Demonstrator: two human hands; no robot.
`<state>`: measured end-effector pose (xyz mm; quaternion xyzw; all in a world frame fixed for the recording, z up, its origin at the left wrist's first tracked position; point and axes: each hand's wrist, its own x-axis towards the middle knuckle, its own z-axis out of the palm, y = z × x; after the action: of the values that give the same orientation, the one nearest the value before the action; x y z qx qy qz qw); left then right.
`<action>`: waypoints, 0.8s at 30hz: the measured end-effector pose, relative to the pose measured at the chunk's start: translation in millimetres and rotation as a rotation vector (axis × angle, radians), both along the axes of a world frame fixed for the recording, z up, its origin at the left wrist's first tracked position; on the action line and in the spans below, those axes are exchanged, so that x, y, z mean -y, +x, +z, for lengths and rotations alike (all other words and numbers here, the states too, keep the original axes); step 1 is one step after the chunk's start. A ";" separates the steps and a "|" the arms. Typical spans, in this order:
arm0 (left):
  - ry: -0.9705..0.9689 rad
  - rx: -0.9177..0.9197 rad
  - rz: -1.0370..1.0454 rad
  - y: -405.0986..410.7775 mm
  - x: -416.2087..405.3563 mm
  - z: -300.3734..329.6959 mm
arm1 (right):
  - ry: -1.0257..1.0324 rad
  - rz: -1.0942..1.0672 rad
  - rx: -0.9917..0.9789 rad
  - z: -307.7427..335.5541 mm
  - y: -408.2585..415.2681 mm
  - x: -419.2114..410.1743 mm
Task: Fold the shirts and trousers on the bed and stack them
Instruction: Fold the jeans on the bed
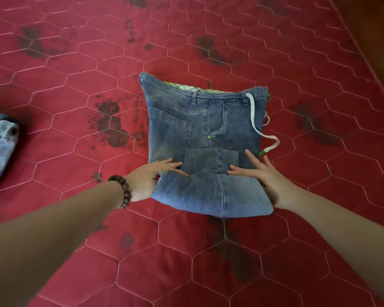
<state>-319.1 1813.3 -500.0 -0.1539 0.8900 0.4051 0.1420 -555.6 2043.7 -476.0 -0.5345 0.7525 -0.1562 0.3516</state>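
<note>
Red quilted bedspread (75, 251) lies bare around folded jeans (200, 129) at centre. Left hand (155, 176) at 7 o'clock and right hand (259, 176) at 5 press flat, fingers straight. Pale garment (0, 147), perhaps denim, at 9 o'clock edge.

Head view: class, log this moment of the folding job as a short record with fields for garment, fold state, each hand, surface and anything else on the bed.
garment: blue jeans, waistband away from the person
fold state: legs folded up over the seat; near fold lifted slightly
drawstring: white cord trailing off the right side
left hand: fingers straight, resting on the folded leg's left edge
right hand: fingers spread, pressing the right edge
wrist: brown bead bracelet on the left
surface: red quilted bedspread
other: pale denim garment at the left edge, apart
</note>
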 end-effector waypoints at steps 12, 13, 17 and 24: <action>0.171 -0.082 0.823 -7.5 -26.5 54.3 | -0.069 -0.792 0.292 45.7 57.2 4.3; 0.139 -0.054 0.828 -17.7 -28.2 48.6 | -0.051 -0.847 0.301 32.8 55.8 11.6; 0.001 -0.001 0.790 -45.1 -24.5 22.4 | -0.023 -0.935 0.220 -0.4 53.5 27.4; -0.557 -0.064 0.806 -54.4 -29.5 14.6 | -0.094 -0.978 -0.347 0.1 62.6 34.0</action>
<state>-373.5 1842.8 -485.4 -0.5057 0.8380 0.1787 -0.0999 -492.9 2009.7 -476.0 -0.1539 0.9536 -0.2451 0.0834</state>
